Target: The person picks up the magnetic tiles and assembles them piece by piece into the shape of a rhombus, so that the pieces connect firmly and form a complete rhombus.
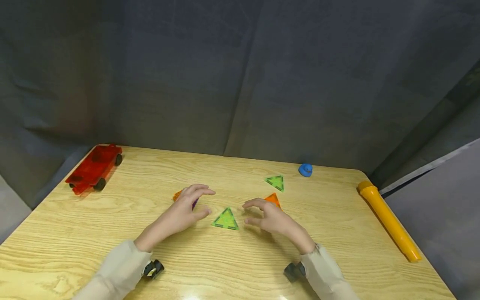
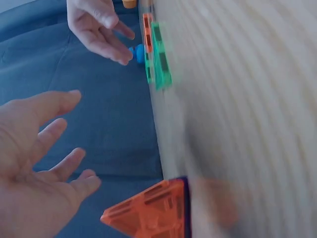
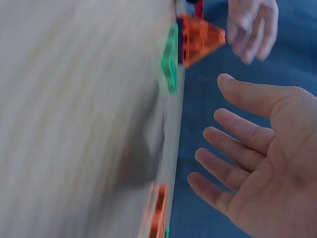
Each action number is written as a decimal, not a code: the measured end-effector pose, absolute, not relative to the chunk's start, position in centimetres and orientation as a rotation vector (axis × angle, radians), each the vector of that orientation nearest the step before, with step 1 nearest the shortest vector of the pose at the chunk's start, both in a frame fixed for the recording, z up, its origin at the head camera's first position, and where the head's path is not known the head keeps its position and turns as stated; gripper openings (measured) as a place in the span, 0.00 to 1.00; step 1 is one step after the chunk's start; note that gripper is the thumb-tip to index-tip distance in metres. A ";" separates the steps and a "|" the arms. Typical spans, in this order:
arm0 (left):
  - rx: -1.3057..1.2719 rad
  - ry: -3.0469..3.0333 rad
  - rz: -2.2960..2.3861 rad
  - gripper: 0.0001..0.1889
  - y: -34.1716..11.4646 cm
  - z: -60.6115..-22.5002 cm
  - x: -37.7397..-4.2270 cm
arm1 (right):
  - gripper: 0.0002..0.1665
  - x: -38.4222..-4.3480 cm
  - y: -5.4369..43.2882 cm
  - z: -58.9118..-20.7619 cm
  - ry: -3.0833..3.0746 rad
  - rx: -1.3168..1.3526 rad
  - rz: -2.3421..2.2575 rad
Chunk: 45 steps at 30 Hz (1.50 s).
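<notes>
My left hand (image 1: 183, 210) hovers above the table with its fingers spread and nothing in its grasp. Partly hidden behind it stands an orange pyramid (image 2: 156, 210) of see-through tiles on a purple base, upright in the left wrist view. Between the hands a green triangle tile (image 1: 226, 219) lies flat. My right hand (image 1: 275, 221) is likewise raised, its fingers loosely bent and holding nothing. An orange triangle tile (image 1: 273, 199) shows just beyond its knuckles, flat on the wood. Farther back lies a second green triangle tile (image 1: 276, 182).
A red see-through toy car (image 1: 95, 167) sits at the table's back left corner. Near the back edge is a small blue toy duck (image 1: 305, 169). A long yellow-orange plastic tube (image 1: 390, 221) lies along the right edge. Behind the table hangs a dark curtain (image 1: 240, 79).
</notes>
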<state>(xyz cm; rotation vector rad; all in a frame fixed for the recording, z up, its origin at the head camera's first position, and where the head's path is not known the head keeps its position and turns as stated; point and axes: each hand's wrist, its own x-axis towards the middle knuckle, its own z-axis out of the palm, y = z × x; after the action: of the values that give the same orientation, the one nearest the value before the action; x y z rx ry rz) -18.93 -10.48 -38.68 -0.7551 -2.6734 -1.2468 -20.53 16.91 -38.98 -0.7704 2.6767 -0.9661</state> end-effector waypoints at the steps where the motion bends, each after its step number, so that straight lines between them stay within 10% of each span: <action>1: -0.767 -2.700 -1.264 0.23 -10.4 -38.7 -18.9 | 0.24 -20.7 17.4 -38.9 2.693 -0.745 -0.958; 45: -1.195 -3.058 -1.276 0.29 -9.9 -40.0 -18.7 | 0.24 -21.6 22.4 -40.0 2.781 -0.516 -0.846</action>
<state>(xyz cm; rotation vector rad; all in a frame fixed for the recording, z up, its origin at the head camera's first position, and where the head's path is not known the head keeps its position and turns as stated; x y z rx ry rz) -18.69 -9.88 -39.99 -1.1949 -3.0577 -1.2762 -21.64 22.43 -40.00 -0.5159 2.7805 -0.8460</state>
